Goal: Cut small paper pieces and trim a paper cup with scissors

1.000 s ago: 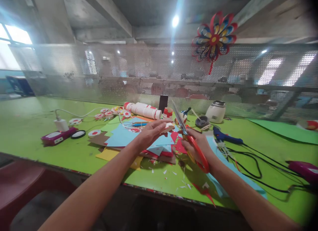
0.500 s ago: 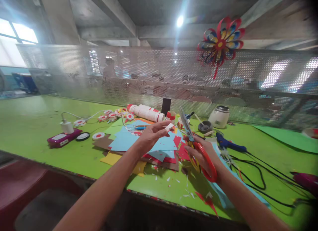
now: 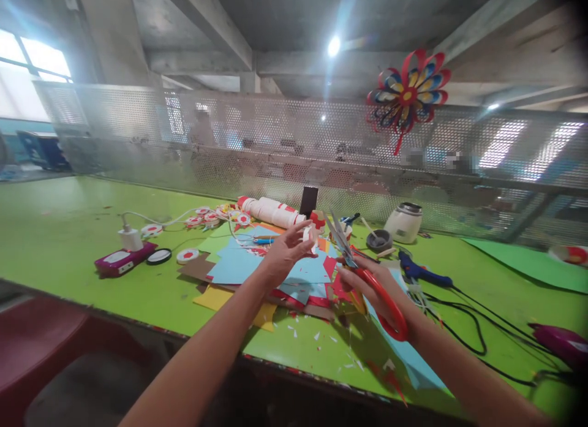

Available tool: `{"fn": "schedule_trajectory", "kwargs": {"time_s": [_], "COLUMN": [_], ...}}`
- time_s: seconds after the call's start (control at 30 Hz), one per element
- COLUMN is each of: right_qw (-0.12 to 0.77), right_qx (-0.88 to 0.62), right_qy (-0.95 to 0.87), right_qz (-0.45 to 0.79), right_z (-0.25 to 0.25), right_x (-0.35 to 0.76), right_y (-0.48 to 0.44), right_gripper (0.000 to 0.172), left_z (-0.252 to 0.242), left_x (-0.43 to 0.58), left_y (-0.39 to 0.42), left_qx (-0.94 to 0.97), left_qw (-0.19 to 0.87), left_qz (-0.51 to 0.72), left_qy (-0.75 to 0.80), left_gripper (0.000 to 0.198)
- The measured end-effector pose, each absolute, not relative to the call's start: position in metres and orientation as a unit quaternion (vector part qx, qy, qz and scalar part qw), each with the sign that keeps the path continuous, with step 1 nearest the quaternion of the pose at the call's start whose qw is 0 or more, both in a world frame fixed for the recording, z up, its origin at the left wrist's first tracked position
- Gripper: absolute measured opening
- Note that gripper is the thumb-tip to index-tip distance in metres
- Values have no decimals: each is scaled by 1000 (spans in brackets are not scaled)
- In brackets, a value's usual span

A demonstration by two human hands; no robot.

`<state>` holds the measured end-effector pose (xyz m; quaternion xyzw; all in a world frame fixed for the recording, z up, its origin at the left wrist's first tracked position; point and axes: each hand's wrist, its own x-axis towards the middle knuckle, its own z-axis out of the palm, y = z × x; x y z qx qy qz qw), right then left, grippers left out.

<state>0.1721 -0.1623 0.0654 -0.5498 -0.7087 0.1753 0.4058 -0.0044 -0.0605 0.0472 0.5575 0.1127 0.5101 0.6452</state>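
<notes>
A green table [image 3: 68, 243] is being closed off at the back by a mesh screen [image 3: 257, 139], on which a paper flower [image 3: 408, 91] is being displayed. A pile [image 3: 239, 264] of coloured paper is being kept at the middle of the table. Just above the pile's far right part, the left hand [image 3: 282, 255] is being held up, its thumb and fingertips being pinched narrowly on a small white scrap [image 3: 307, 234]. Just right of the pile, red-handled scissors [image 3: 390, 307] are being gripped in the right hand [image 3: 372, 286], with the fingers being curled through the handles and the blades being pointed up and away, near the scrap. A glue gun [image 3: 420, 272] is being left right of the pile, a tube [image 3: 271, 211] behind the pile, and a pink box [image 3: 120, 260] well left of the pile.
</notes>
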Motion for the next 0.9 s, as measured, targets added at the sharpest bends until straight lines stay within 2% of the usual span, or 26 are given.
{"fn": "schedule_trajectory", "kwargs": {"time_s": [0.13, 0.27, 0.57, 0.7, 0.9], "right_qw": [380, 367, 331, 319, 287], "right_qx": [-552, -569, -573, -583, -610], "right_qy": [-723, -725, -749, -747, -738], "right_qz": [167, 125, 37, 6, -18], "right_z": [75, 65, 40, 37, 34], "right_x": [170, 174, 163, 163, 168], "right_y": [-164, -162, -170, -174, -176], "right_gripper": [33, 37, 28, 28, 40], "left_z": [44, 43, 46, 43, 40], "left_x": [-4, -4, -1, -2, -3], "left_y": [-58, -54, -56, -55, -57], "left_qx": [575, 593, 587, 606, 662], "left_qw": [625, 567, 463, 435, 283], "left_qz": [512, 548, 635, 639, 646], "left_qy": [127, 165, 195, 188, 253], "left_gripper": [59, 58, 45, 52, 57]}}
